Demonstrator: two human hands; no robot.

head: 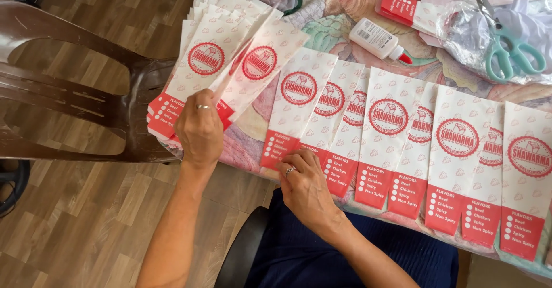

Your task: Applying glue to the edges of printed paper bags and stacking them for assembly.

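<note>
L hand [199, 130] pinches one paper bag [253, 69], 10 o'clock | R hand [305, 184] loose, fingertips on overlapped bag row [402, 144] | bag stack [195, 58] on chair [75, 92]

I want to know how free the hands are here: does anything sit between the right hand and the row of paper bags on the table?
Nothing visible does. The right hand already rests its fingers on the red bottom edge of a bag in the row. The left hand holds another bag above the stack on the chair.
</note>
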